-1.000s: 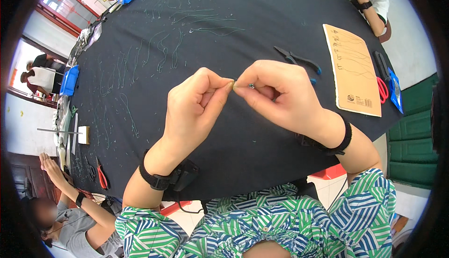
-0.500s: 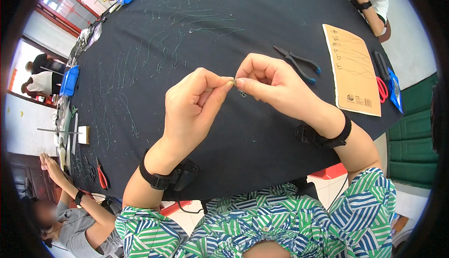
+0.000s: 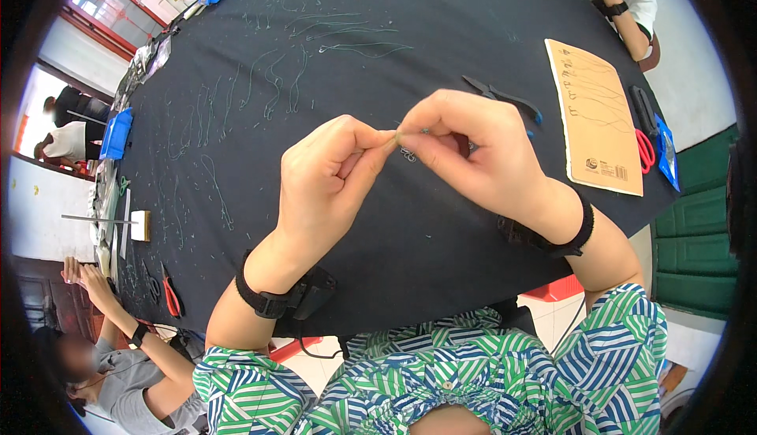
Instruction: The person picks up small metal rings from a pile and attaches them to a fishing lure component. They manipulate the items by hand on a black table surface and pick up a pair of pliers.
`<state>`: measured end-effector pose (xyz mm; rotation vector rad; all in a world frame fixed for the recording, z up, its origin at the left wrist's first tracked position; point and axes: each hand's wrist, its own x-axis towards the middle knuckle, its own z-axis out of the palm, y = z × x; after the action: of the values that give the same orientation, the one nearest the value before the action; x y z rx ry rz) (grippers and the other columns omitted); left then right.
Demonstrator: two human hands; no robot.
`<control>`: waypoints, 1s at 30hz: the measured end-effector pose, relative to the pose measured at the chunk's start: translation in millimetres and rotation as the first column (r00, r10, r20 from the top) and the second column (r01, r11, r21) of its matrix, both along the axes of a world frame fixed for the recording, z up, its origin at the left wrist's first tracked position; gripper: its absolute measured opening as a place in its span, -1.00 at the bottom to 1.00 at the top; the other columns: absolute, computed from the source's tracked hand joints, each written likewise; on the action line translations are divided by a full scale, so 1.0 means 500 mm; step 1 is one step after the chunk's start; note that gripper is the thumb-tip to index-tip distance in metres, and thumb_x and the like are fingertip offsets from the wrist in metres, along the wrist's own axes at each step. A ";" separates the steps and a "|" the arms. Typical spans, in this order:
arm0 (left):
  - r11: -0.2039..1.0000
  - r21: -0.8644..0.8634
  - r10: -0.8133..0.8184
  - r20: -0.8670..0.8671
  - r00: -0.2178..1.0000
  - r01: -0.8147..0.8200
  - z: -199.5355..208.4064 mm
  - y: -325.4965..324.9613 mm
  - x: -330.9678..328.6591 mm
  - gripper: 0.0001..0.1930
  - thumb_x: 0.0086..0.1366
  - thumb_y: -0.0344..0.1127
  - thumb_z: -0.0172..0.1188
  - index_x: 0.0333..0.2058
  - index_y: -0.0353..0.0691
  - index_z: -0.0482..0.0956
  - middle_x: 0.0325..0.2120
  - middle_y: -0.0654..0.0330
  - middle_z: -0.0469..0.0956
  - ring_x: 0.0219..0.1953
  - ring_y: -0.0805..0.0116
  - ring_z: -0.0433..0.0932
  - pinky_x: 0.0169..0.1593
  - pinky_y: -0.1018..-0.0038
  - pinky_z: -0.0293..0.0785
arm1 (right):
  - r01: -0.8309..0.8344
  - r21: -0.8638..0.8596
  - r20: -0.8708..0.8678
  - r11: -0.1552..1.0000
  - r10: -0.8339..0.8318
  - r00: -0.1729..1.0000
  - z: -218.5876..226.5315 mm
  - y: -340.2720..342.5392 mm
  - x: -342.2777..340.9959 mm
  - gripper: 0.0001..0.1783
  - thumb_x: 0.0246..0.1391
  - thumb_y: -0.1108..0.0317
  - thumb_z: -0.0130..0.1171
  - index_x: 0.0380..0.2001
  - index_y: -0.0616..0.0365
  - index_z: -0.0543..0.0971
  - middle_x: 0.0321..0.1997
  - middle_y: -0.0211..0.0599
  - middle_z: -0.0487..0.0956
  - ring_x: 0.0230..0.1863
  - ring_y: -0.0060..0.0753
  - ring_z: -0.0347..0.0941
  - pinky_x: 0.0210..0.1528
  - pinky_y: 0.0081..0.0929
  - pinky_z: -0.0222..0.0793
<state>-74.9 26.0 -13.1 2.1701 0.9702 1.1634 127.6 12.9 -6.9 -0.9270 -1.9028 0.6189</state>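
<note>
Over the middle of the black-covered table my left hand [image 3: 327,168] and my right hand [image 3: 477,137] meet, thumb and forefinger pinched on each side. Their fingertips touch or nearly touch. What lies between them is too small to make out; a speck of green shows beside my right fingers. Just below the fingertips, a small cluster of thin metal wire pieces [image 3: 408,155] rests on the cloth, partly covered by my right hand. Beyond my right hand lie pliers with blue handles [image 3: 512,102], their lower part hidden by it.
Thin green threads [image 3: 296,80] are spread over the black tablecloth [image 3: 378,261]. At right lie a brown card sheet [image 3: 595,135] with dark strands, and red-handled scissors [image 3: 645,151]. Red-handled pliers [image 3: 171,293] lie at left, near a co-worker [image 3: 134,380]. Blue trays [image 3: 118,135] line the edge.
My right hand has turned and shifted slightly, its fingers now closer over the left fingertips and covering more of the blue-handled pliers. My left hand has barely moved.
</note>
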 end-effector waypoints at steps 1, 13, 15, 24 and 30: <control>1.000 0.009 -0.008 -0.018 1.000 0.008 0.000 0.000 0.001 -0.92 0.16 -0.55 0.33 -0.41 -0.34 0.58 -0.60 0.22 0.48 -0.58 0.48 0.43 -0.48 0.55 0.32 | 0.001 -0.001 0.000 1.000 -0.001 1.000 -0.002 0.003 0.001 -0.96 0.07 0.57 0.25 -0.37 0.23 0.59 -0.55 -0.50 0.47 -0.60 -0.74 0.24 -0.56 -0.67 0.13; 1.000 -0.008 0.009 0.020 1.000 -0.009 -0.008 0.001 -0.004 -0.93 0.19 -0.53 0.32 -0.40 -0.32 0.59 -0.60 0.27 0.48 -0.60 0.60 0.37 -0.52 0.60 0.27 | -0.273 -0.591 -0.338 0.759 0.074 0.938 -0.019 0.023 0.007 -0.86 0.23 0.36 0.20 -0.31 0.21 0.52 -0.53 -0.63 0.43 -0.51 -0.86 0.23 -0.48 -0.75 0.11; 0.999 -0.042 0.024 0.047 0.999 -0.022 -0.008 0.000 -0.004 -0.94 0.20 -0.54 0.31 -0.39 -0.33 0.59 -0.60 0.28 0.48 -0.59 0.61 0.37 -0.51 0.61 0.27 | -0.246 -0.565 -0.295 0.788 0.085 0.952 -0.020 0.017 0.003 -0.86 0.22 0.36 0.21 -0.34 0.21 0.52 -0.54 -0.63 0.42 -0.52 -0.85 0.23 -0.48 -0.74 0.11; 0.996 -0.087 0.038 0.102 0.994 -0.029 -0.010 0.001 0.000 -0.96 0.21 -0.55 0.29 -0.37 -0.35 0.60 -0.59 0.27 0.49 -0.57 0.60 0.40 -0.48 0.62 0.31 | -0.063 -0.044 0.045 0.997 0.065 0.997 -0.009 0.000 -0.003 -0.92 0.05 0.49 0.26 -0.40 0.22 0.55 -0.62 -0.46 0.42 -0.63 -0.68 0.23 -0.58 -0.59 0.13; 0.999 -0.035 -0.010 0.032 0.999 0.011 -0.006 0.001 -0.002 -0.93 0.18 -0.52 0.33 -0.40 -0.34 0.59 -0.60 0.25 0.50 -0.59 0.55 0.40 -0.49 0.58 0.31 | -0.005 -0.075 -0.050 0.997 0.001 0.999 -0.003 0.011 0.003 -0.93 0.10 0.48 0.25 -0.34 0.23 0.58 -0.60 -0.50 0.43 -0.61 -0.75 0.22 -0.57 -0.64 0.12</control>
<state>-76.1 26.7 -15.9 2.1202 0.9571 1.1641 129.1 18.2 -8.2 -0.9480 -1.8478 0.7134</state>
